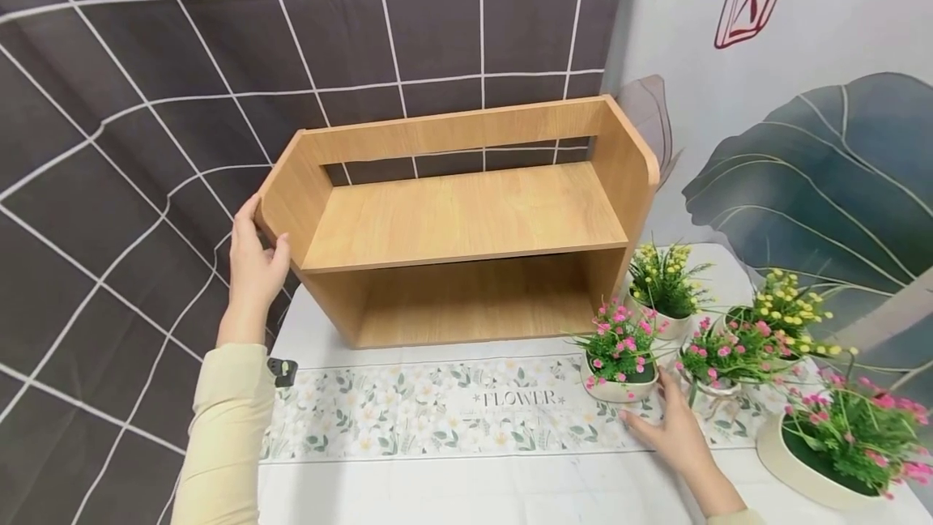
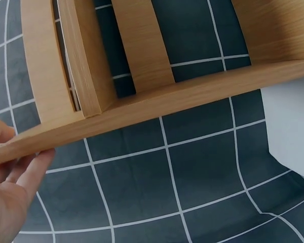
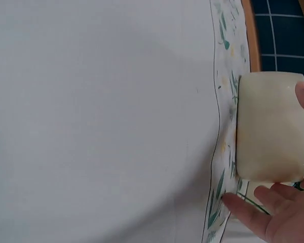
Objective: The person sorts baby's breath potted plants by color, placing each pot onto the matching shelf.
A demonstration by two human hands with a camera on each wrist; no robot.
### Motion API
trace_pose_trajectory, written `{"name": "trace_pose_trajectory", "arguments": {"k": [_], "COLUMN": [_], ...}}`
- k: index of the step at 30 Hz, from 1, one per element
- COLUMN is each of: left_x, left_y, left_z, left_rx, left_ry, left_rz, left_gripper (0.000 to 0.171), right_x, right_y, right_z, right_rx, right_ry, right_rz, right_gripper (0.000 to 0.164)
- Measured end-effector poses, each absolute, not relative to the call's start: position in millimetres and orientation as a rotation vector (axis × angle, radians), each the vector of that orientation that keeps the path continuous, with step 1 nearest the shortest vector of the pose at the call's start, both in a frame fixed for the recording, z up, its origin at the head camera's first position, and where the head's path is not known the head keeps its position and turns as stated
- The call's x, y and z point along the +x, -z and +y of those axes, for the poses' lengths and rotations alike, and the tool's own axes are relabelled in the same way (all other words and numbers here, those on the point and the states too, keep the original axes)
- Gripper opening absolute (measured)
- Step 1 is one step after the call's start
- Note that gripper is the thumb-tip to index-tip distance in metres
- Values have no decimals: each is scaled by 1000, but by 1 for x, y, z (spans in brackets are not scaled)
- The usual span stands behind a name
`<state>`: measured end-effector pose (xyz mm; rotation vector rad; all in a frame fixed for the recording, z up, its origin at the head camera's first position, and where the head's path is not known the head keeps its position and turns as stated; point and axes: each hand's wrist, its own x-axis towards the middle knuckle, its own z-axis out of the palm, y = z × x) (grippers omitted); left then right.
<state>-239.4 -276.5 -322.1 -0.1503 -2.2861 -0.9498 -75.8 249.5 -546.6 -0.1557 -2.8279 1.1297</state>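
Note:
A two-tier wooden shelf (image 1: pixel 466 213) stands on the table against the dark grid-patterned cloth. My left hand (image 1: pixel 257 266) grips the front edge of its left side panel. In the left wrist view the thumb is on one face of the wooden panel (image 2: pixel 126 114) and the fingers on the other. At the shelf's front right corner sits a cream oval pot of pink flowers (image 1: pixel 619 351). My right hand (image 1: pixel 674 432) is spread at that pot's right end. In the right wrist view the thumb overlaps the cream pot (image 3: pixel 271 126), with the fingers near its lower end.
Several other potted plants crowd the right side: yellow flowers (image 1: pixel 666 278) beside the shelf, more yellow ones (image 1: pixel 787 310), pink flowers (image 1: pixel 717 355) and a larger pink pot (image 1: pixel 816 468). A flower-print runner (image 1: pixel 437 411) crosses the white tablecloth. A small dark object (image 1: pixel 282 371) lies by the left sleeve.

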Motion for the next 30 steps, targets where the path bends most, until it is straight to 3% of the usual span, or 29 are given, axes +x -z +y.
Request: {"name": "trace_pose_trajectory", "arguments": {"k": [21, 30], "left_x": [-239, -240], "left_y": [316, 318], "left_z": [-280, -283], "left_rx": [-113, -123], "left_ry": [1109, 1095], "left_rz": [-2293, -2272], "left_gripper": [55, 53], "right_x": [-99, -98], "right_y": [553, 557], "right_z": [258, 254], "right_rx": [-177, -87], "right_ry": [-1283, -1311], "right_rz": [-2853, -2718], "right_gripper": [108, 92]}}
